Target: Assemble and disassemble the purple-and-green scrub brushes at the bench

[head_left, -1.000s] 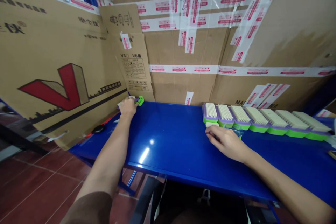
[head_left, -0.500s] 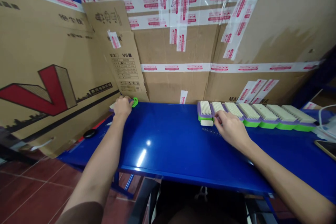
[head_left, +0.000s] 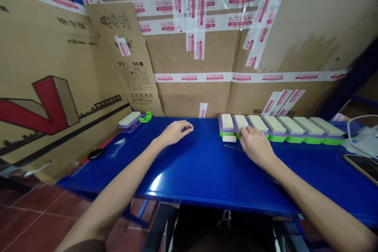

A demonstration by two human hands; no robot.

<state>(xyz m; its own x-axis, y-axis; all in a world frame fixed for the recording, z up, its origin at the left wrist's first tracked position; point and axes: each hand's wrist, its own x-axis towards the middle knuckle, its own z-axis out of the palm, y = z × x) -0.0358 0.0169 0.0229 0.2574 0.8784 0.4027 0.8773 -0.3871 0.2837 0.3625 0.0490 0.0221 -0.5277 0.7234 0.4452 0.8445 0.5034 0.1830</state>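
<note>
My left hand [head_left: 177, 132] hovers over the middle of the blue table with fingers stretched forward and slightly apart, nothing visible in them. My right hand [head_left: 256, 144] is at the front of a row of scrub brushes [head_left: 274, 125] with cream bristles and purple-and-green bodies. Its fingers are curled together and point down; whatever they may hold is hidden. Left of those fingertips lie a small cream block [head_left: 229, 138] and a line of small springs [head_left: 232, 147]. At the far left sits a purple brush part [head_left: 130, 120] with cream bristles, beside a bright green piece [head_left: 145, 117].
Cardboard walls [head_left: 195, 98] with printed tape border the blue table [head_left: 189, 173] at the back and left. A black oval object [head_left: 95, 154] lies near the left edge. On the right are a phone [head_left: 362, 168] and a white cable [head_left: 350, 126].
My left hand has let go of the purple brush part and green piece at the far left and moved right, to mid-table. My right hand stays by the brush row, nearly unmoved.
</note>
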